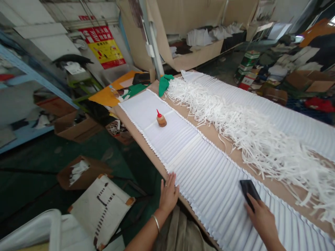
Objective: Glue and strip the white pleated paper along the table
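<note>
A long band of overlapping white paper sheets (209, 174) runs along the near side of a brown table (227, 146). My left hand (169, 195) lies flat and open at the band's near edge, fingers stretched out, a bracelet on the wrist. My right hand (261, 216) presses a flat black block (249, 190) down on the sheets, fingers over its near end. A small brown glue bottle with a red tip (161, 119) stands on the band further away.
A heap of white paper strips (256, 136) covers the table's middle, with a second white sheet band (274, 108) behind it and green cloth (164, 83) at the far end. Cardboard boxes (78, 170) and a white bag (102, 209) sit on the floor at left.
</note>
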A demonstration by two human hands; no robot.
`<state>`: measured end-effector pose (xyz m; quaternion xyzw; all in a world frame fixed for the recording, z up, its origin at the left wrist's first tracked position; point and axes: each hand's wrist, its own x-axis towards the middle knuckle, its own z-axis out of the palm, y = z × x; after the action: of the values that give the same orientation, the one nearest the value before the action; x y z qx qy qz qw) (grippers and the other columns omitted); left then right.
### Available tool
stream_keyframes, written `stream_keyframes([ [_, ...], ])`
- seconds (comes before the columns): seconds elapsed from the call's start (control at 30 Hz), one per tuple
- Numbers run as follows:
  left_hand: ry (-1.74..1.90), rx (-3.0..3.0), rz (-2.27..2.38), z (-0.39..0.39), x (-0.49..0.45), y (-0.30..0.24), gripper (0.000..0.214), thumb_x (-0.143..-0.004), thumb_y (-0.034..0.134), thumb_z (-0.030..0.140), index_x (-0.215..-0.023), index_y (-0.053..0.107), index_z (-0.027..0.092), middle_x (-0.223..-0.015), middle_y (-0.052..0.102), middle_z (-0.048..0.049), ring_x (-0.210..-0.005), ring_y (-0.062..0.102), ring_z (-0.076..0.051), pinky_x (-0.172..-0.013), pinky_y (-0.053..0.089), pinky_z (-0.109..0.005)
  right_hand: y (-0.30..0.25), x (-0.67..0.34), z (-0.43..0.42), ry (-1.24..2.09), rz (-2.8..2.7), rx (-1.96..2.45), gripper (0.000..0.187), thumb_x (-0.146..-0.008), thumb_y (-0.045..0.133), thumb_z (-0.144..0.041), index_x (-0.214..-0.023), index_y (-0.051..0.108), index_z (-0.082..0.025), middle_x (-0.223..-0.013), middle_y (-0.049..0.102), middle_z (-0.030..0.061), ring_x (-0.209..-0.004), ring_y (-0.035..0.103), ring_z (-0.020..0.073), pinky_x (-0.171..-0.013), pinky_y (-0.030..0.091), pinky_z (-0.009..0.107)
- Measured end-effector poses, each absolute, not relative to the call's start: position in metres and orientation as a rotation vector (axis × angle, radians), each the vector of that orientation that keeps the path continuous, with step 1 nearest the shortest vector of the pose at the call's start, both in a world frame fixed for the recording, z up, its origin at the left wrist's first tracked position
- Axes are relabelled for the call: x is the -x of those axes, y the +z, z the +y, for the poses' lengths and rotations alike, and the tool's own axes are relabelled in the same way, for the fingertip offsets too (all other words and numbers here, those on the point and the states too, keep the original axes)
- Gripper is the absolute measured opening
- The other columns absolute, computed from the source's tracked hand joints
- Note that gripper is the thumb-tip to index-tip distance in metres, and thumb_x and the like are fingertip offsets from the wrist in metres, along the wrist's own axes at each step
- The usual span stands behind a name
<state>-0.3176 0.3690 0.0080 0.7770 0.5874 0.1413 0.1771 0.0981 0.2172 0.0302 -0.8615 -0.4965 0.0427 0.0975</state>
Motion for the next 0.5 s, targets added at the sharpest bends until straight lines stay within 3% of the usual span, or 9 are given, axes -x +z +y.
stream_keyframes([
  [0.13, 0.687, -2.075, 1.636, 0.477, 0.357, 0.02, 0.057, -0.099, 0.046, 0.035, -0.15, 0.049, 0.01, -0.153, 0.051, -0.0214, -0.147, 0.045, -0.028, -0.119, 0.04, -0.051, 0.021, -0.085, 0.206, 0.154, -1.122, 2.541, 0.057, -0.079, 0.05, -0.066, -0.126, 0.068, -0.037, -0.1, 0.07, 0.012, -0.096, 0.07, 0.0413, -0.074, 0.054, 0.059],
  [0.2, 0.811, -2.002, 1.661, 0.548, 0.374, 0.028, 0.059, -0.097, 0.051, 0.038, -0.147, 0.051, 0.007, -0.149, 0.054, -0.0245, -0.144, 0.048, -0.03, -0.118, 0.04, -0.051, 0.025, -0.073, 0.214, 0.13, -0.932, 2.505, 0.059, -0.077, 0.054, -0.068, -0.126, 0.067, -0.036, -0.097, 0.07, 0.0136, -0.091, 0.07, 0.0414, -0.077, 0.055, 0.06],
  [0.37, 0.995, -1.795, 1.643, 0.71, 0.386, 0.053, 0.072, -0.089, 0.065, 0.039, -0.149, 0.042, 0.008, -0.155, 0.045, -0.0264, -0.148, 0.042, -0.032, -0.122, 0.033, -0.052, 0.034, 0.006, 0.282, 0.399, -0.699, 2.356, 0.057, -0.068, 0.062, -0.071, -0.103, 0.073, -0.028, -0.08, 0.067, 0.0111, -0.073, 0.068, 0.0364, -0.07, 0.059, 0.056],
  [0.5, 0.946, -1.703, 1.493, 0.784, 0.377, 0.063, 0.083, -0.076, 0.079, 0.031, -0.146, 0.041, 0.007, -0.15, 0.048, -0.0284, -0.142, 0.048, -0.032, -0.12, 0.034, -0.049, 0.037, 0.107, 0.352, 0.54, -0.692, 2.192, 0.064, -0.066, 0.069, -0.072, -0.109, 0.072, -0.025, -0.093, 0.068, 0.0104, -0.069, 0.067, 0.0277, -0.063, 0.06, 0.047],
])
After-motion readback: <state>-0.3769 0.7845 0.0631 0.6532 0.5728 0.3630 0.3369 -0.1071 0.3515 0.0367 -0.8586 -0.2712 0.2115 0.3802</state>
